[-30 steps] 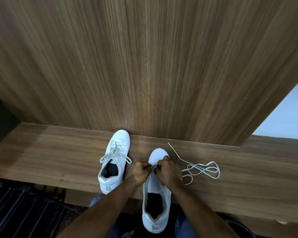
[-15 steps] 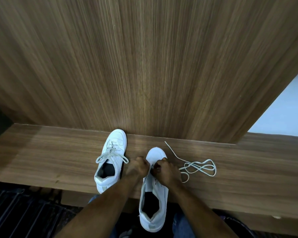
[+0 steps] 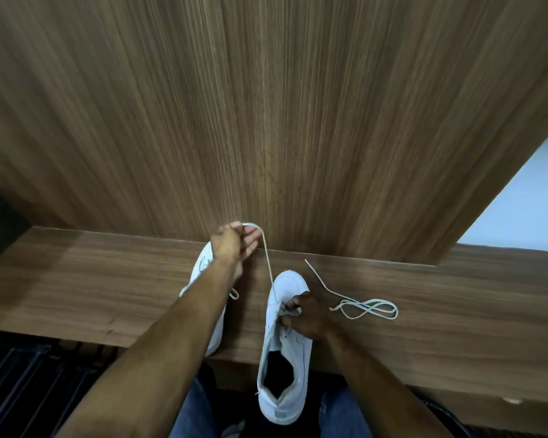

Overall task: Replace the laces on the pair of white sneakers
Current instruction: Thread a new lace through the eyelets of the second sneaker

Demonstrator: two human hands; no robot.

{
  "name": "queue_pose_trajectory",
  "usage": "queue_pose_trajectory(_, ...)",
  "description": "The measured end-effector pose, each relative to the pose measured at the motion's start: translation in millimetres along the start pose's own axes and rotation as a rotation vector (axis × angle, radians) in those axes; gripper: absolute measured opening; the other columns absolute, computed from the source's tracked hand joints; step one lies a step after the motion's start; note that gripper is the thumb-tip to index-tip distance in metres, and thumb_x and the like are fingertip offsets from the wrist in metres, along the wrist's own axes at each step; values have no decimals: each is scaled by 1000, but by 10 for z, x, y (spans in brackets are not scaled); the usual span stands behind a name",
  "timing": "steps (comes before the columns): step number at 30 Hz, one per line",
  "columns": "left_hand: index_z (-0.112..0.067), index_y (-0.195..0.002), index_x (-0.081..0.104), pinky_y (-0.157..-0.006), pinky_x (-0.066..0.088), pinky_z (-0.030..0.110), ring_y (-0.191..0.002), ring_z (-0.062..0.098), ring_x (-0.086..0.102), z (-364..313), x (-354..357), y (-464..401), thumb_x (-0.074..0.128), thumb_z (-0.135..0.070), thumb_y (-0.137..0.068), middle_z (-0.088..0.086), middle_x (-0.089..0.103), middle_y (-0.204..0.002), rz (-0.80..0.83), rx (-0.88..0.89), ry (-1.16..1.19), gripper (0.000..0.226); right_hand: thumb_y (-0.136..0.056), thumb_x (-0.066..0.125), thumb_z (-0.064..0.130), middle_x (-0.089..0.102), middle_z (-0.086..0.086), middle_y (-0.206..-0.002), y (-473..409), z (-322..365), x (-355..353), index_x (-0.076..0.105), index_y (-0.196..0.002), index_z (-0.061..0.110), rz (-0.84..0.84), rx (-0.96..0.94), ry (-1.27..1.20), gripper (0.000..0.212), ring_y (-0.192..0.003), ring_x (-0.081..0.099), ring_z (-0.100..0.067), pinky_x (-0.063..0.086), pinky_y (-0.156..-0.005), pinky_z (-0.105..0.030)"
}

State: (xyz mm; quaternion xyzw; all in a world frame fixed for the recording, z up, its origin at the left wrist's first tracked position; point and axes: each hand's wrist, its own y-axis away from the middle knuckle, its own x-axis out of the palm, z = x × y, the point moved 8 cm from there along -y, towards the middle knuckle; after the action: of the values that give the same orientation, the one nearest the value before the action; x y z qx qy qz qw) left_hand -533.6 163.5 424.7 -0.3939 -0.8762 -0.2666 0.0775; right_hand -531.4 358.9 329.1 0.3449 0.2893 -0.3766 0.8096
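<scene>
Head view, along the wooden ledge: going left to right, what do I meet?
Laced sneaker, partly under the left forearm → left hand pinching a lace pulled up taut → second sneaker → right hand gripping its eyelet area → loose lace lying on the ledge.

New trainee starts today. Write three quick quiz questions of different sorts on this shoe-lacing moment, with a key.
1. True or false: the left hand pinches a lace drawn taut up from the near sneaker.
2. Multiple choice: the right hand is A) on the loose lace, B) gripping the near sneaker at its eyelets, C) on the far sneaker.
3. Fill in: the loose lace lies coiled on the wooden ledge, to the ____ of the near sneaker.

Key: 1 true; 2 B; 3 right.
</scene>
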Motion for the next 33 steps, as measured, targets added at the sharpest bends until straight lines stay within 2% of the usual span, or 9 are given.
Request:
queue_pose_trajectory(6,-17,-69,59,-72,49,37,-80,24,59,1081,-266,218,64,-23,-90,7,61,-77,88,-28,-758,23,-57,63,61,62,7,-93,-28,-33,53,68,-96,26,-1,-14,23,52,-90,64,-18,52,-78,-35)
queue_pose_trajectory(9,-18,-83,68,-72,43,24,-88,22,62,1257,-348,256,71,-38,-80,5,66,-90,76,-20,-1082,20,-70,74,50,59,0,-114,-17,-23,50,66,-109,25,2,-16,65,47,-104,61,-22,46,-83,-30)
queue_pose_trajectory(13,-23,-92,69,-84,52,32,-98,26,64,1198,-269,149,61,-42,-76,5,68,-104,36,43,-1254,26,-71,74,46,61,1,-111,26,-28,50,67,-107,26,-4,-11,27,41,-104,63,-23,49,-87,-33)
queue_pose_trajectory(18,-22,-73,71,-84,55,37,-89,24,66,868,-68,108,68,-27,-78,2,72,-88,-29,155,-1038,8,-71,63,48,59,0,-110,111,36,-4,67,-101,23,4,-31,34,39,-100,62,-22,42,-80,-28)
queue_pose_trajectory(20,-18,-58,66,-81,56,33,-78,18,67,574,46,126,69,-16,-78,-4,71,-72,-79,211,-860,20,-59,52,57,58,-5,-104,102,66,-9,67,-90,22,12,-55,-4,49,-96,60,-21,41,-80,-29)
queue_pose_trajectory(22,-15,-52,61,-73,57,33,-62,13,63,267,176,125,65,-1,-81,-4,65,-59,-78,235,-606,32,-69,64,52,58,-3,-114,96,33,8,67,-109,19,25,-41,25,52,-107,58,-18,40,-91,-29)
queue_pose_trajectory(27,-5,-72,64,-48,49,23,-45,11,52,-398,343,116,60,3,-87,9,59,-59,-91,262,-168,18,-75,71,48,55,5,-123,64,-42,35,61,-120,26,-31,-36,48,51,-117,55,-18,35,-106,-42)
queue_pose_trajectory(30,2,-91,67,-51,48,16,-55,14,56,-255,245,127,60,1,-87,5,61,-67,-111,248,-281,8,-73,69,52,55,7,-122,62,-41,52,62,-114,28,0,-6,67,48,-116,55,-18,33,-107,-46)
queue_pose_trajectory(33,-10,-108,54,-68,50,23,-88,28,62,134,35,135,60,-10,-85,6,60,-92,-94,301,-819,24,-67,62,53,60,5,-103,56,-20,62,65,-96,25,14,-13,55,40,-100,63,-19,43,-90,-36)
